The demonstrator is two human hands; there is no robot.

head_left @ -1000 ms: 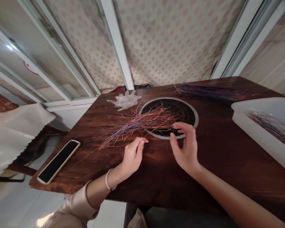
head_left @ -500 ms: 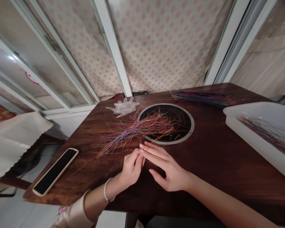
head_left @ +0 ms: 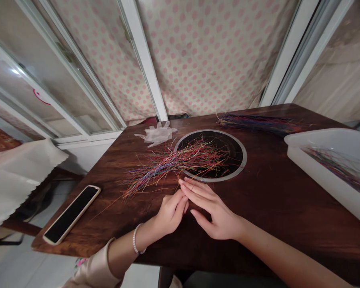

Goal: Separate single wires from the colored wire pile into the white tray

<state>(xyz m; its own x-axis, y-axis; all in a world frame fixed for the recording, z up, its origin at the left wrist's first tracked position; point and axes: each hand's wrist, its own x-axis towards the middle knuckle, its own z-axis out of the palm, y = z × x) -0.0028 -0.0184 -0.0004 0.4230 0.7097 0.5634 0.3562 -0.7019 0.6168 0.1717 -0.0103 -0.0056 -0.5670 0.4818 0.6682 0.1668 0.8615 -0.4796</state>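
Observation:
My left hand [head_left: 171, 211] is closed in a pinch at the near side of a loose pile of thin coloured wires [head_left: 171, 162]. An orange wire runs from the pile to its fingertips; the pinched end is hidden. My right hand [head_left: 211, 208] lies against the left fingertips, its fingers stretched out side by side and its thumb apart. The pile, mostly red with blue, green and yellow strands, spreads over the wooden table [head_left: 258, 212] and partly over a round black plate with a silver rim [head_left: 243, 164].
A phone [head_left: 72, 215] lies at the table's left edge. Behind the pile is a crumpled clear plastic glove [head_left: 157, 134]. A darker wire bundle [head_left: 258, 123] rests at the back right. On the right stands a white plastic bin [head_left: 315, 170] with more wires inside.
Both hands have shifted slightly right and stay together at the fingertips. The left fingers have moved a little lower beneath the right fingertips. The wire pile looks the same.

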